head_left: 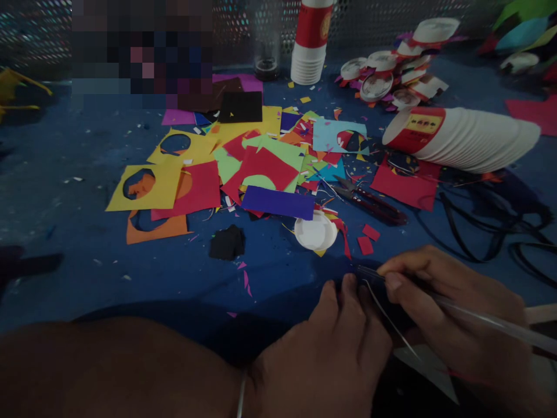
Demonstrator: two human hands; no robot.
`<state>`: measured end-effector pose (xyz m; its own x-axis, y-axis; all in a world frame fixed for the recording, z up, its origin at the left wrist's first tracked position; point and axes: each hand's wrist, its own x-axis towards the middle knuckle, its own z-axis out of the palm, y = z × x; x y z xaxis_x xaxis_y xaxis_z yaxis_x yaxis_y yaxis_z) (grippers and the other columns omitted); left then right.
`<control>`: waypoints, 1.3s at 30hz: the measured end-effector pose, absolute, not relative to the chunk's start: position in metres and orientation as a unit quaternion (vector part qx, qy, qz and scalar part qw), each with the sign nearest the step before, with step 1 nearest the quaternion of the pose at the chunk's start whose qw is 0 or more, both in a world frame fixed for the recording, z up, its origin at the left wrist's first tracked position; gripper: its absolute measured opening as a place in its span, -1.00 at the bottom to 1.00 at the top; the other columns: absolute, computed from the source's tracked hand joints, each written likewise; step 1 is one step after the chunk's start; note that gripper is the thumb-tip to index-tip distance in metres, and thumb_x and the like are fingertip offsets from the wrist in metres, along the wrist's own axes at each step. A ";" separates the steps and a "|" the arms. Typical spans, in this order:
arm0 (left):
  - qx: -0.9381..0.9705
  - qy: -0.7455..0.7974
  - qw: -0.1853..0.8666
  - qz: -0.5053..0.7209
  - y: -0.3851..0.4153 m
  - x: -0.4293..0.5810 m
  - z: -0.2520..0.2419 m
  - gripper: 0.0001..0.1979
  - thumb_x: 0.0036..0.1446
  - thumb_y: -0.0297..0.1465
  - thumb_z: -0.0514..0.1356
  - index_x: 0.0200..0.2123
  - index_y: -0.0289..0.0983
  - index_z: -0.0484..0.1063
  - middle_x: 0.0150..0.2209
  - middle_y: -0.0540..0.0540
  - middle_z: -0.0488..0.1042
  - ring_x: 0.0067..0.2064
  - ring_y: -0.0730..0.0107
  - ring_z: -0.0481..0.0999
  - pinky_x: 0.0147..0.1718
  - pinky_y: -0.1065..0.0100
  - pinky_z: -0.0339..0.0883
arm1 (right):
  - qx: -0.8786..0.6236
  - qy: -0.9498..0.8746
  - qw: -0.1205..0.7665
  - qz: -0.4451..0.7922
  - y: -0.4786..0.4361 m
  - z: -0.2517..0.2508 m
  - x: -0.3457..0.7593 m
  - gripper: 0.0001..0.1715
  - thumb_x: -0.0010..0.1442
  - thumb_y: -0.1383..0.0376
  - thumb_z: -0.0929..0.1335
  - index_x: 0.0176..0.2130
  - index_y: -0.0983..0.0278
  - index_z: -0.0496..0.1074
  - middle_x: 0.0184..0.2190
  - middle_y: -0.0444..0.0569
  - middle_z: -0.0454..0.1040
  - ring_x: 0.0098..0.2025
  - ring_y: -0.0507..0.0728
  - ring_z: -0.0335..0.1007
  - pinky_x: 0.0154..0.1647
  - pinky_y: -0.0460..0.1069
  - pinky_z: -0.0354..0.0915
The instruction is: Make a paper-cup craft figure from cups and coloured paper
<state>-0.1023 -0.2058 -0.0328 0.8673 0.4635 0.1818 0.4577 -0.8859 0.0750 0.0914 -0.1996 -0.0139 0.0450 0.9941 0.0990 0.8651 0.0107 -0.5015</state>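
Presently, the right hand is closed on a pen, pinched between thumb and forefinger, its tip pointing left and its clear barrel running back toward the right edge of view. The pen's tip sits low over the near side of the table, just beyond the fingertips of the left hand. The left hand lies palm down, fingers bent and close together; whether it grips anything beneath cannot be told. A thin white line runs between the hands; cord or edge, it cannot be determined.

Beyond the hands, two red squares lie flat near a white dish. The dish's upper rim meets a blue strip. Black pieces rest to the left. Snips lie right of the paper pile, blades toward it. A yellow sheet with a round hole overlaps a red one. One cup stack lies on its side at right; another stands upright at the back. Dark straps lie near the right edge.
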 end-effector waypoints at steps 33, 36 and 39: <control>0.969 0.226 -0.014 0.100 -0.206 -0.103 -0.035 -0.50 0.45 -0.48 -0.10 0.31 -0.54 0.35 0.23 -0.39 0.52 0.21 0.06 0.58 0.09 0.25 0.54 | -0.682 -0.682 0.215 0.151 -0.199 -0.015 0.093 -0.69 0.31 0.18 0.26 -0.39 0.06 0.52 -0.52 -0.16 0.56 -0.55 0.11 0.50 -0.49 -0.03 0.38; 0.969 0.226 -0.012 0.095 -0.207 -0.103 -0.034 -0.50 0.45 -0.48 -0.12 0.32 -0.54 0.34 0.23 -0.39 0.52 0.21 0.04 0.58 0.09 0.23 0.54 | -0.683 -0.680 0.224 0.147 -0.199 -0.014 0.090 -0.69 0.31 0.20 0.26 -0.40 0.09 0.51 -0.53 -0.16 0.55 -0.56 0.10 0.48 -0.47 -0.03 0.38; 0.972 0.217 -0.009 0.087 -0.207 -0.102 -0.034 -0.50 0.45 -0.48 -0.11 0.31 -0.56 0.35 0.23 -0.40 0.51 0.23 0.03 0.57 0.10 0.23 0.54 | -0.682 -0.680 0.225 0.150 -0.200 -0.014 0.089 -0.71 0.30 0.21 0.26 -0.39 0.10 0.50 -0.51 -0.16 0.55 -0.53 0.10 0.48 -0.45 -0.04 0.37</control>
